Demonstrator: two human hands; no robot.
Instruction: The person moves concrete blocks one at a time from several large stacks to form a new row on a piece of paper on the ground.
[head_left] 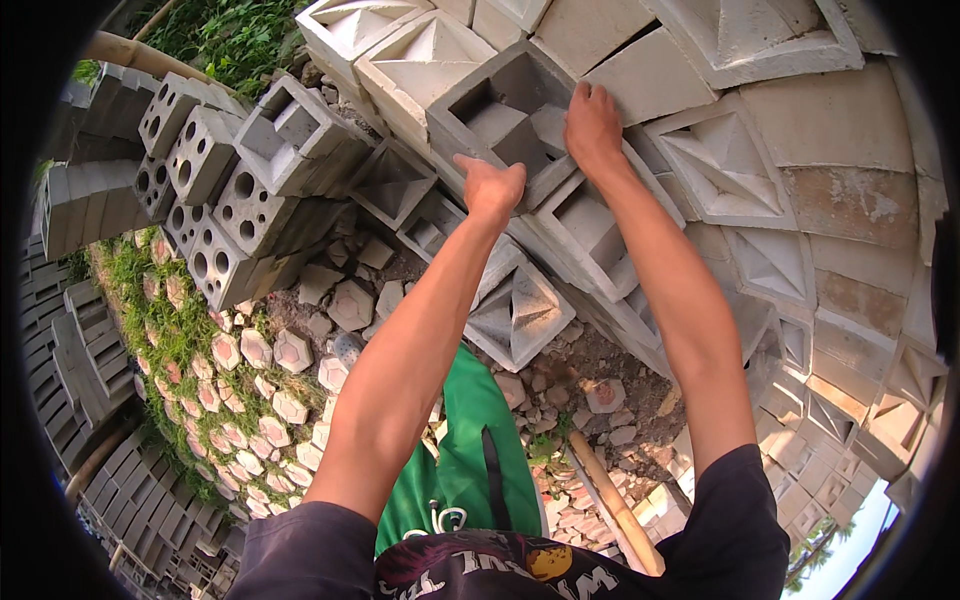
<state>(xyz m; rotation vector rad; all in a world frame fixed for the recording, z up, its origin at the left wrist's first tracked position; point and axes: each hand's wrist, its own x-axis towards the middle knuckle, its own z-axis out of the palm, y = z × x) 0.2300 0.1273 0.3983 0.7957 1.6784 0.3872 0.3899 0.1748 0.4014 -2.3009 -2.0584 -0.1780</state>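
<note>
A square grey concrete ventilation block (497, 130) with a recessed, stepped inside sits on the stack in front of me. My left hand (490, 187) grips its near lower wall, with one finger stretched along the edge. At the block's right side, my right hand (593, 125) has its fingers bent over the rim; part of that grip is hidden. Another hollow block (585, 228) of similar shape lies just below, between my forearms. Paler blocks with pyramid-shaped faces (425, 52) stand beyond the held one.
Stacked pale blocks (725, 165) rise on the right. Grey blocks with round holes (245, 205) are piled at left. Broken rubble (560, 385) and a bamboo pole (615, 500) lie near my legs. Hexagonal pavers (275, 430) with grass cover the ground at left.
</note>
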